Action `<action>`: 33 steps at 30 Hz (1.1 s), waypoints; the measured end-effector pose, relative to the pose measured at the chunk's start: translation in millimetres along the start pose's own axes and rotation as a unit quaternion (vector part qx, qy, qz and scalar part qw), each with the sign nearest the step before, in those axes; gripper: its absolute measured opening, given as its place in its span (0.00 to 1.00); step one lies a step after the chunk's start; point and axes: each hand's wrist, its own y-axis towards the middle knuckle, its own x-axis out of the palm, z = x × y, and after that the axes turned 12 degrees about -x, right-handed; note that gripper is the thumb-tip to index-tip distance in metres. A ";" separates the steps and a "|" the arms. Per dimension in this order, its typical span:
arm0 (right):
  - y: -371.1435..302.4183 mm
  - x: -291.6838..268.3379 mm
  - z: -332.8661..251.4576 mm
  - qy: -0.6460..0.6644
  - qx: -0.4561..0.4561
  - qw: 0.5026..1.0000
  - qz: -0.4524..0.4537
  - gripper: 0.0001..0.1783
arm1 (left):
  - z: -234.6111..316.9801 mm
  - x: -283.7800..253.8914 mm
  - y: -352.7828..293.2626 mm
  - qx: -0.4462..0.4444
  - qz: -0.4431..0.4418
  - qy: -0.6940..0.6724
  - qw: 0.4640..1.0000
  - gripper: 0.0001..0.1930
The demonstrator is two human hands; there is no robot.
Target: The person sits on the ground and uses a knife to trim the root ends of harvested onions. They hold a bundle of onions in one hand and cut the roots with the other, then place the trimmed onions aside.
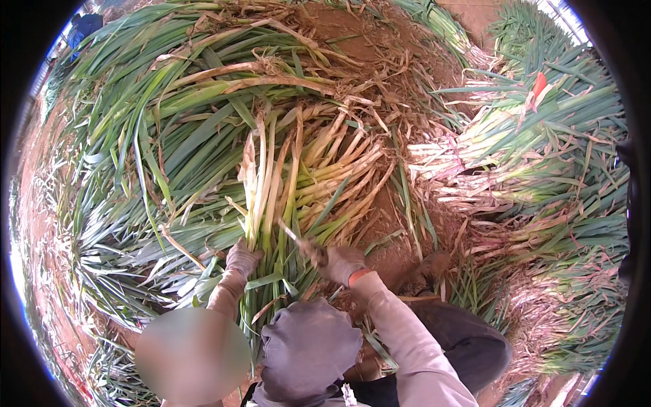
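My left hand (243, 259), in a pale glove, is closed round the green part of a small bunch of green onions (261, 183). Their pale stems and root ends point away from me. To the right, my gloved right hand (344, 264), with an orange band at the wrist, is closed on a thin-bladed tool (290, 233). Its narrow light tip slants up and left toward the stems; the part by the hand looks brown and dirt-coated. Whether the tip touches the onions I cannot tell. Other yellowish stems (346, 176) lie just beyond.
A large heap of long green leaves (183, 122) spreads left and far. On the right lie bundled green onions (502, 156), one with a red-orange piece (539, 85). Reddish soil (390, 224) with dry scraps runs between. A grey cloth-covered shape (310, 346) is near me.
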 end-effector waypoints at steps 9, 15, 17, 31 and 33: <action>21.8 10.5 4.7 0.002 -0.017 0.999 0.028 0.35 | -44.6 17.3 24.9 0.071 -0.071 -0.173 0.980 0.25; 74.3 -66.9 -0.1 0.027 0.084 0.996 0.007 0.35 | -0.3 -5.6 -6.9 0.017 -0.078 -0.123 0.989 0.23; 96.2 -81.8 -3.4 0.046 0.088 0.994 0.036 0.33 | -13.1 -1.1 0.0 -0.002 -0.080 -0.140 0.987 0.24; 31.2 -27.5 28.1 -0.011 0.041 0.998 -0.054 0.40 | -8.7 7.0 3.1 0.058 -0.046 -0.121 0.990 0.23; 15.2 -16.1 35.7 0.010 0.000 1.000 -0.011 0.37 | 1.1 15.3 12.2 0.104 -0.050 -0.164 0.980 0.23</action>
